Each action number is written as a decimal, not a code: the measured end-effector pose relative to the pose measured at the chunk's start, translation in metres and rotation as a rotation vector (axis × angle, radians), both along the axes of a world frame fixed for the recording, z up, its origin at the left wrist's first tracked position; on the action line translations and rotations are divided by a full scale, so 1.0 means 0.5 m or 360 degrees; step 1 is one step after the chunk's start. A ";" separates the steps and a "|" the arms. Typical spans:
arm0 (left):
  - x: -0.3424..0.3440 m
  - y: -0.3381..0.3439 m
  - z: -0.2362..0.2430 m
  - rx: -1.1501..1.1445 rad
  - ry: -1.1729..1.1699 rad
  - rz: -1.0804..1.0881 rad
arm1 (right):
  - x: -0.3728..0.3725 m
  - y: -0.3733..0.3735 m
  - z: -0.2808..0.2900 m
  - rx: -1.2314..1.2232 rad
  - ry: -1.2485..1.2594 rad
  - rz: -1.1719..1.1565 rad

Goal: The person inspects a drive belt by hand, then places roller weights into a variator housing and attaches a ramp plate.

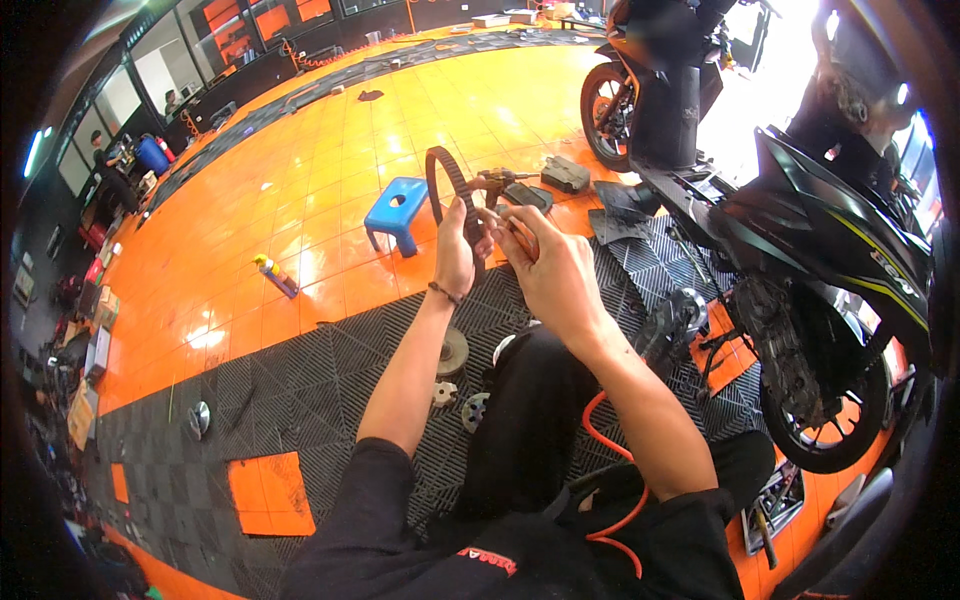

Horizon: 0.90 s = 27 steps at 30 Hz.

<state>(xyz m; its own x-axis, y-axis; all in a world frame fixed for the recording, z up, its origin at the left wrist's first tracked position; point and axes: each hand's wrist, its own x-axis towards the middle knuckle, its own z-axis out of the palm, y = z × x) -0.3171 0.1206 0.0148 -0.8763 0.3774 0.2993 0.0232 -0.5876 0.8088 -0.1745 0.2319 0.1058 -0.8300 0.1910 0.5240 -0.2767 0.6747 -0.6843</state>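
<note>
My left hand is closed around a black toothed drive belt, holding the loop upright in front of me. Just right of the belt, my right hand has its fingers pinched together near my left fingertips. Whatever sits between those right fingers is too small to make out. Beyond my hands, a yellowish power tool is partly hidden. Under my left forearm, a round metal pulley part and smaller metal parts lie on the dark ribbed mat.
A blue stool and a spray can stand on the orange floor. On the right is a black scooter with its drive case exposed. A red hose runs beside my right arm, near a tool tray. People are farther off.
</note>
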 end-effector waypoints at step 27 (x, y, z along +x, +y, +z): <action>-0.156 -0.160 0.024 0.1229 -0.1050 -0.0100 | -0.004 -0.091 -0.014 0.0172 0.0212 0.0195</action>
<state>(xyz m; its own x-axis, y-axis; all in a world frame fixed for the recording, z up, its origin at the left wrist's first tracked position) -0.3952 0.0404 0.0270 -0.9399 0.3370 -0.0554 -0.3396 -0.9393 0.0481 -0.1767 0.1865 0.0991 -0.7656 0.0293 0.6427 -0.4446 0.6979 -0.5615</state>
